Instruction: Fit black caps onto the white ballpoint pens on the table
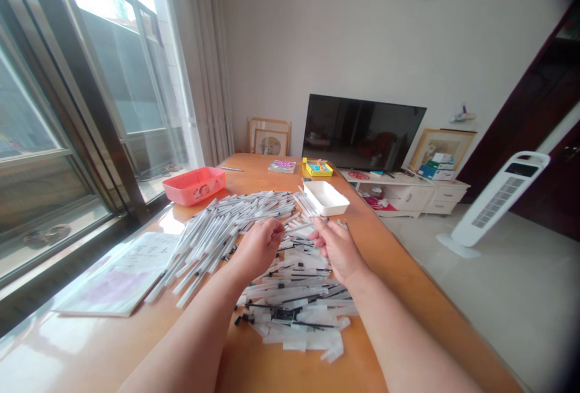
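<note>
Both hands meet over the middle of the wooden counter [399, 272], above a wide heap of pens. The left hand [259, 249] curls its fingers shut around one end of a thin white pen [296, 229], and the right hand [338, 246] pinches the other end between thumb and fingertips, so the pen lies level between the two grips, held just clear of the heap. That two-ended hold suits pulling or pushing parts along the pen's length.

The heap falls into two sorts: long white pens [217, 230] fanned out to the left and far side, and a flatter pile of clear sleeves and black refills [294, 308] near the body, both within easy reach. A white tray [326, 198] sits just beyond the hands, a pink tub [194, 185] far left by the window [67, 109], and a paper sheet [122, 275] lies near left.
</note>
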Demonstrator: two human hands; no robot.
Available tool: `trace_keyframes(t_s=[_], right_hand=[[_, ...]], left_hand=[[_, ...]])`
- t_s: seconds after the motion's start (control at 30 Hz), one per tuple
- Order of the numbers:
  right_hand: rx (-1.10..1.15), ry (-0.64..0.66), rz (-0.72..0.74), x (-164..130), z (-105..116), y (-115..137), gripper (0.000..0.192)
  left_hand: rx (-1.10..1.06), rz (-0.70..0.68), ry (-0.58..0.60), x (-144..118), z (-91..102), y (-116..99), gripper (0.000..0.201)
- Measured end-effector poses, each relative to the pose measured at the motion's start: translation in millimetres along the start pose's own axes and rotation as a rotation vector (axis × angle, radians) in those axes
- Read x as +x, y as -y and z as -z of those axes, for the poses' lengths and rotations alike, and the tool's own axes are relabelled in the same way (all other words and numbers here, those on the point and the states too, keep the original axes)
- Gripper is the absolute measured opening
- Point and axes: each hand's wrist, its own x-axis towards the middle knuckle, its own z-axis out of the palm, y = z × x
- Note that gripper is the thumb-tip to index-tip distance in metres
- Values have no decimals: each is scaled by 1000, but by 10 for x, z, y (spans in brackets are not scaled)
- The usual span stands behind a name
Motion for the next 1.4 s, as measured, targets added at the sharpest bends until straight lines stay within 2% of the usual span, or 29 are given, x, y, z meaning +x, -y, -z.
trace_keyframes(t_s=[0.1, 0.23, 0.33, 0.5, 0.7, 0.8, 0.97, 1.23, 1.3, 1.4], right_hand=[[266, 69, -92, -42, -26, 98, 41], [419, 40, -115, -64, -23, 167, 36], [454, 25, -124, -78, -27, 177, 34], [406, 38, -159, -130, -104, 169, 34], [394, -4, -93, -152, -154, 179, 32], [374, 6, -54, -154, -141, 200, 32], [333, 62, -7, -167, -118, 219, 32], [249, 132, 49, -202, -92, 239, 33], [276, 135, 52, -185, -35, 293, 31], [384, 42, 75, -142, 62, 389, 27]], left_hand=[[-101, -56, 15, -36, -52, -101, 11], [-63, -113, -23, -53, -81, -156, 13], [17, -135, -58, -52, -88, -180, 8], [72, -183, -67, -68, -121, -236, 11], [-24, -202, -40, -75, -66, -320, 22], [-172, -130, 11, -73, -25, -346, 27], [-580, 82, 128, -85, -13, -340, 34], [-904, 297, 257, -95, 30, -342, 35], [-976, 371, 244, -98, 32, -331, 35], [-1025, 461, 125, -99, 26, -316, 37]])
